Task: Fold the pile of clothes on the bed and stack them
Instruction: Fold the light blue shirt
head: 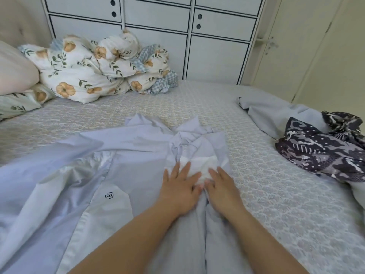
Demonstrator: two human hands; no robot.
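Bed (197, 107) fills the view, patterned cover, bedding bundled at the headboard end. No folded stack anywhere that I can see, so I judge the task barely begun. Largest garment is the pale blue shirt (122, 147), spread open across the near left and middle of the bed, collar bunched toward the far side, one sleeve trailing left; not yet folded. Well apart on the right lies the unfolded pile (320, 153): a dark patterned piece on a grey one, still to do. Both forearms reach forward from the near edge. Left hand (179, 188) lies flat on the shirt just below the collar, fingers straight and spread, gripping nothing. Right hand (221, 186) just beside it, likewise flat and pressing, thumbs nearly touching.
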